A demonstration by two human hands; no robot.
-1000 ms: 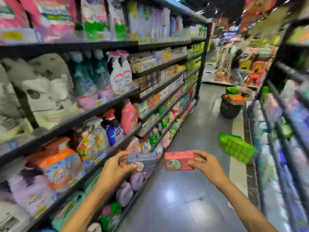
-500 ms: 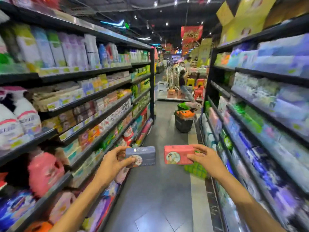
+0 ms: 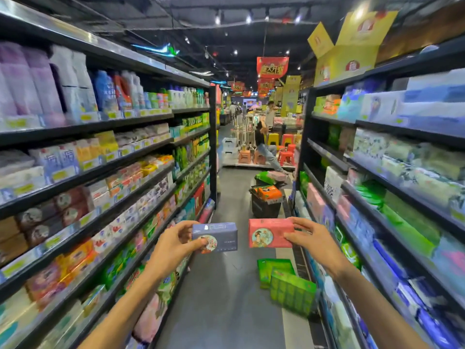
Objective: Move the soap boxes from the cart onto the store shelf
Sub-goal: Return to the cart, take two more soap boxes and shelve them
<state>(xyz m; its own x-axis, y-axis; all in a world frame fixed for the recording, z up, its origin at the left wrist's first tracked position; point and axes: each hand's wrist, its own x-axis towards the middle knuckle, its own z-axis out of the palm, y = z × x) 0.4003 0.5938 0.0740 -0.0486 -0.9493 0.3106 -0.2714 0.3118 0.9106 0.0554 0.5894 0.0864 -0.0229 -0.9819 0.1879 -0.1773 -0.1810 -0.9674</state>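
My left hand [image 3: 173, 244] grips a grey-blue soap box [image 3: 218, 236] by its left end, held out over the aisle floor. My right hand [image 3: 314, 241] grips a pink soap box [image 3: 268, 233] by its right end, level with the other box and a small gap apart. Both boxes show a round picture on the front. The long store shelf [image 3: 105, 172] on my left carries rows of soap boxes and detergents. A dark cart [image 3: 265, 205] loaded with orange and green packs stands farther down the aisle.
Green boxes [image 3: 289, 288] lie on the floor by the right shelving [image 3: 377, 177], which holds tissue packs. A person [image 3: 264, 149] sits among coloured stools at the aisle's far end. The grey floor runs between the two shelf rows.
My view has swung from the left shelf to straight down the aisle and lifted. Both hands keep their boxes in the same grip, side by side.
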